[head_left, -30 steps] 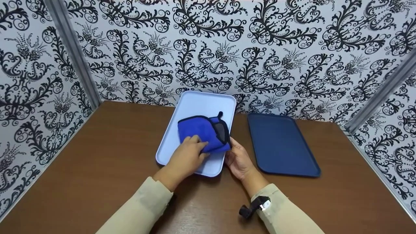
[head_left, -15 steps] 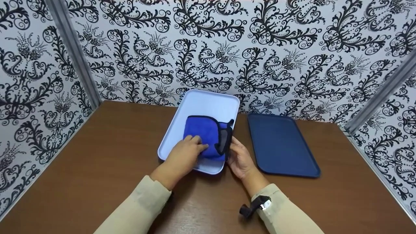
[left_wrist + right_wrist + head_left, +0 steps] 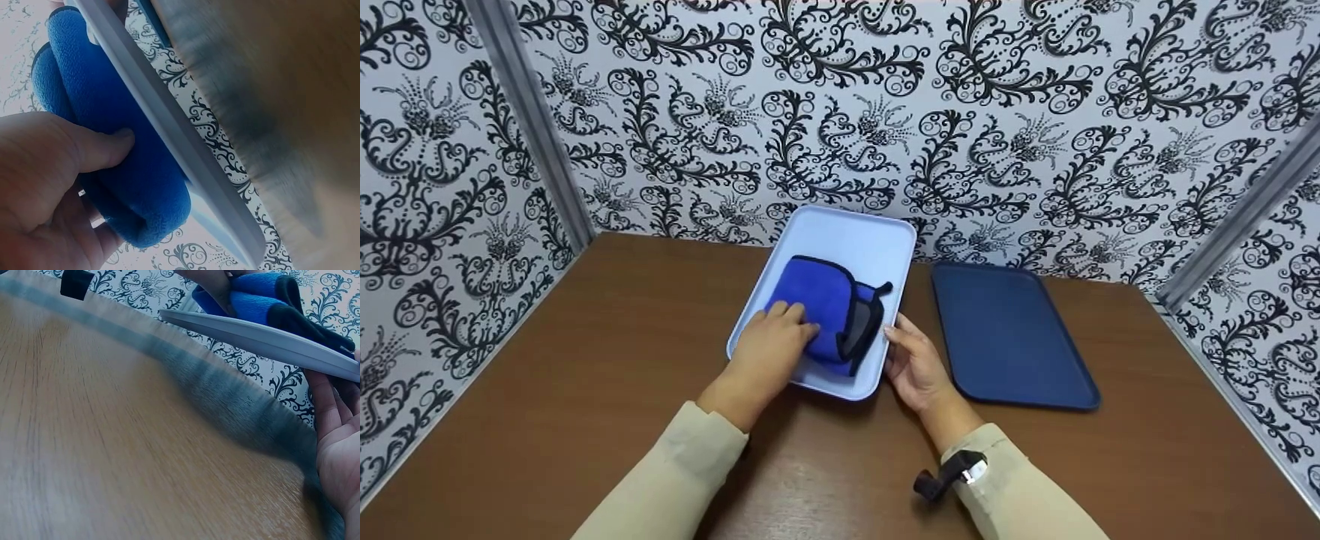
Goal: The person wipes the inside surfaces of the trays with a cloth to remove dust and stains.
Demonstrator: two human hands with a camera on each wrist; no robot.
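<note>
A folded blue towel [image 3: 819, 296] with black edging and a grey patch lies over a light blue tray [image 3: 851, 232] in the head view. My left hand [image 3: 769, 346] grips the towel's near left side; in the left wrist view its thumb [image 3: 115, 147] presses on the thick plush fold. At the tray's right rim, my right hand [image 3: 916, 367] holds the edge, thumb on top. Its fingers [image 3: 323, 402] reach under the tray in the right wrist view, where the tray appears raised off the table. The left fingers are partly hidden behind the towel.
A dark navy tray [image 3: 1012, 330] lies on the brown table [image 3: 607, 360] to the right of the light blue one. Patterned walls [image 3: 840, 135] close off the back and sides. A black strap device [image 3: 952, 474] sits on the right sleeve.
The towel shifted right to the tray's right rim, then back left, and now lies inside that rim. The light blue tray has moved slightly right and away. The right thumb now shows on the rim.
</note>
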